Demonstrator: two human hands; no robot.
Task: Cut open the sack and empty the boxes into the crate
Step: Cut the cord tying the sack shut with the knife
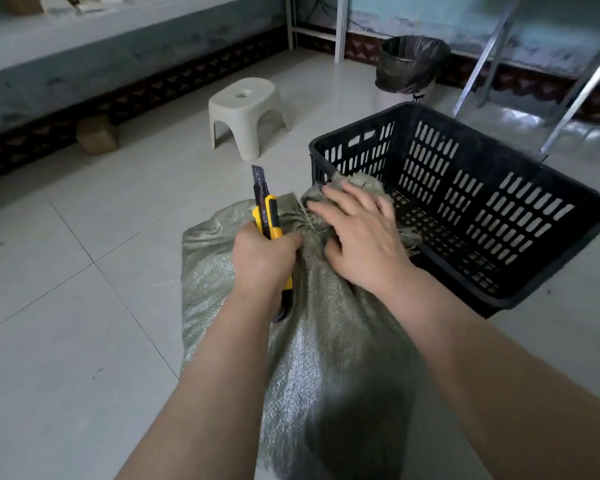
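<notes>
The left hand (pixel 262 258) grips a yellow utility knife (pixel 267 216), blade up, beside the tied neck of the woven sack (pixel 333 341) on the floor. The right hand (pixel 361 233) presses that neck with spread fingers, against the black crate (pixel 492 216) rim. Bare tiles (pixel 84 271) lie left.

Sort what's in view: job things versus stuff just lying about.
Job: yellow utility knife, in left hand; grey-green woven sack, right hand resting on its tied neck; black slotted plastic crate, likely.
Lying about: white plastic stool; black-lined waste bin; brown cardboard box.
</notes>
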